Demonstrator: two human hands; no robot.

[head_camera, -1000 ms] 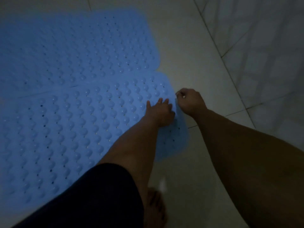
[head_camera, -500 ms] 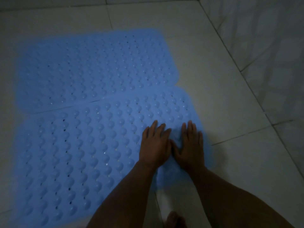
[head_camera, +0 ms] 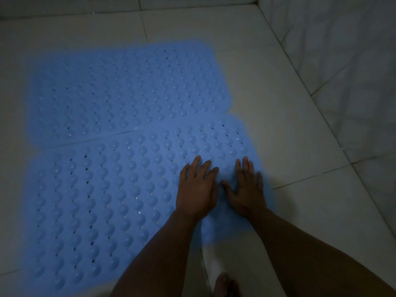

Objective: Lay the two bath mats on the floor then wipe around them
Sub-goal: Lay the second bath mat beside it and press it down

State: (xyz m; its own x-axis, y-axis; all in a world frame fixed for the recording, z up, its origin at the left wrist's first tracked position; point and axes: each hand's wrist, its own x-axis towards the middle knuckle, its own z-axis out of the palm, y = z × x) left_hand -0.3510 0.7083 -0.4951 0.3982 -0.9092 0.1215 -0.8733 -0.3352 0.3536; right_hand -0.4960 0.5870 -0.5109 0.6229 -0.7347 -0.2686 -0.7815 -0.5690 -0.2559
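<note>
Two blue bath mats with rows of raised bumps and small holes lie flat side by side on the pale tiled floor. The far mat (head_camera: pixel 128 91) lies behind the near mat (head_camera: pixel 102 200), and their long edges meet. My left hand (head_camera: pixel 198 187) and my right hand (head_camera: pixel 246 187) press flat on the right end of the near mat, fingers straight and spread, thumbs nearly touching. No cloth or wiping tool shows.
A tiled wall (head_camera: pixel 342 71) rises along the right, meeting the floor (head_camera: pixel 289 129) on a diagonal line. Another wall edge runs along the top. My bare foot (head_camera: pixel 225 286) stands on the tile at the bottom, just right of the near mat.
One second ago my right hand pinched the near mat's right edge; now both hands lie flat on it. The view has tilted up, showing more floor beyond the mats.
</note>
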